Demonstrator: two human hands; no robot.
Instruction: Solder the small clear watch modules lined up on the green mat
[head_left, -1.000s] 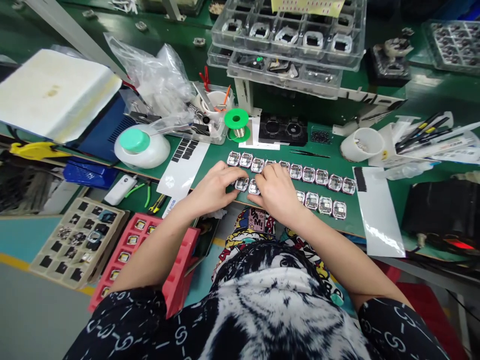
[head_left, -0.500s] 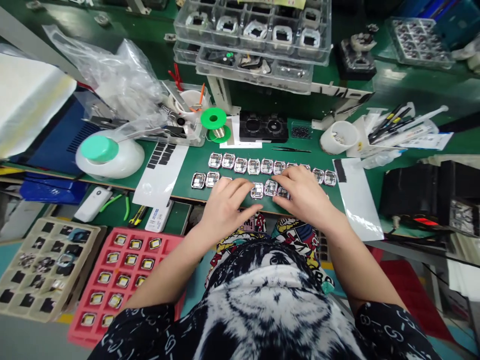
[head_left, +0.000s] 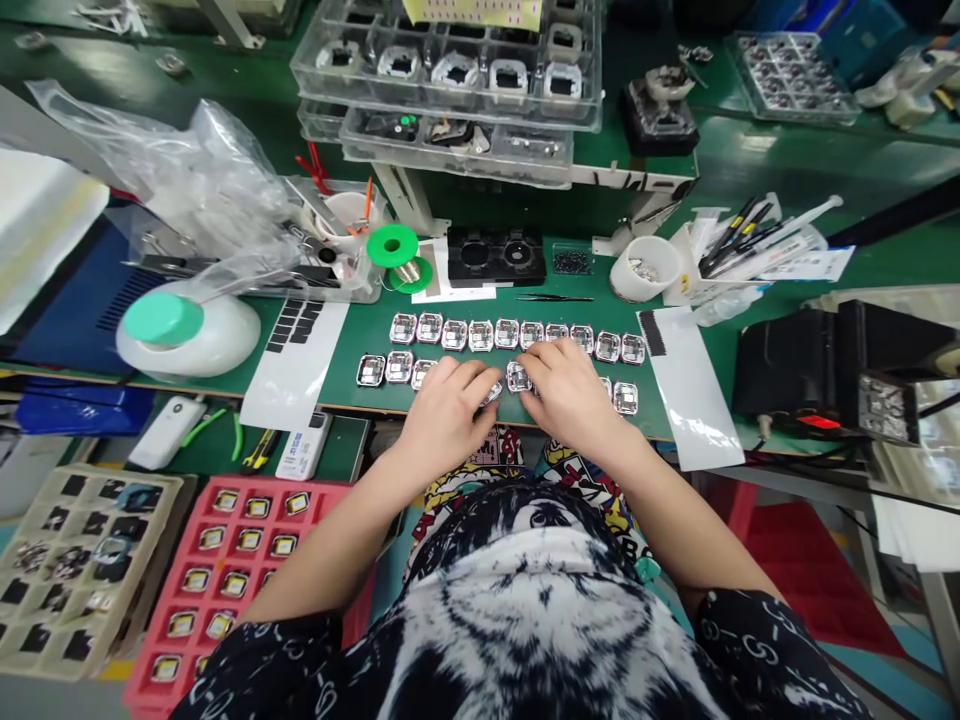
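Two rows of small square watch-like modules lie on the green bench point(head_left: 345, 340). My left hand point(head_left: 448, 408) is at the front row, its thumb and fingers closed on one tilted module point(head_left: 491, 393). Close beside it, my right hand point(head_left: 571, 397) has its fingertips on another front-row module point(head_left: 517, 376); its palm covers some of that row. The back row, with a module point(head_left: 481, 335) near its middle, lies uncovered beyond both hands. At the left end of the front row is a darker-rimmed module point(head_left: 370, 370).
Tweezers point(head_left: 555, 297), a black fixture point(head_left: 496, 257) and a green solder spool point(head_left: 393, 246) lie behind the rows. A white cup point(head_left: 645, 268) stands right, a bottle point(head_left: 187, 330) left. A red tray point(head_left: 206, 560) sits lower left; clear trays point(head_left: 450, 100) are stacked above.
The view has shifted, so the bench items sit further left. My left hand has closed on a module and tilted it. My right hand has moved left along the front row, uncovering modules at its right.
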